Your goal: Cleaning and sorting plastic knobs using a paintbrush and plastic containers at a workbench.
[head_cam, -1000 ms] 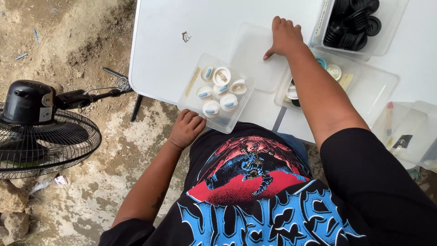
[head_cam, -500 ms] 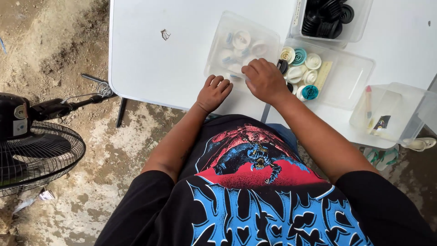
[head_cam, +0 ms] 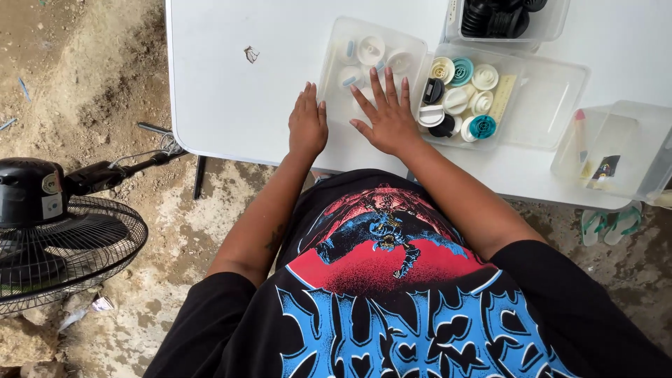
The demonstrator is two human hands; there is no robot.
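Figure. Head view of a person seated at a white table [head_cam: 231, 98]. The left hand [head_cam: 308, 126] lies flat, palm down, fingers together, on bare table top; it grips nothing. Just beside it, the right hand [head_cam: 386, 115] lies flat with fingers spread, its fingertips resting on the near edge of a clear shallow tray [head_cam: 336, 52]; it too holds nothing.

Beyond the right fingertips this tray holds several white round caps [head_cam: 371, 49], loose and unstacked. To the outer side of the right hand, a second clear tray [head_cam: 553, 91] carries mixed caps, white, teal and black [head_cam: 458, 94], crowded at the end nearest the hand, the far end bare. Further beyond, a bin of black round parts [head_cam: 497, 17] sits at the table's far edge. Well out to the right, a clear box [head_cam: 609, 150] holds a few small items, too small to identify.

Progress, as judged: parts are grouped by tray, yet the mixed tray remains unsorted; neither hand has a piece, so handling appears paused between picks.

Left of the left hand, below table level, stands a black fan [head_cam: 49, 231].
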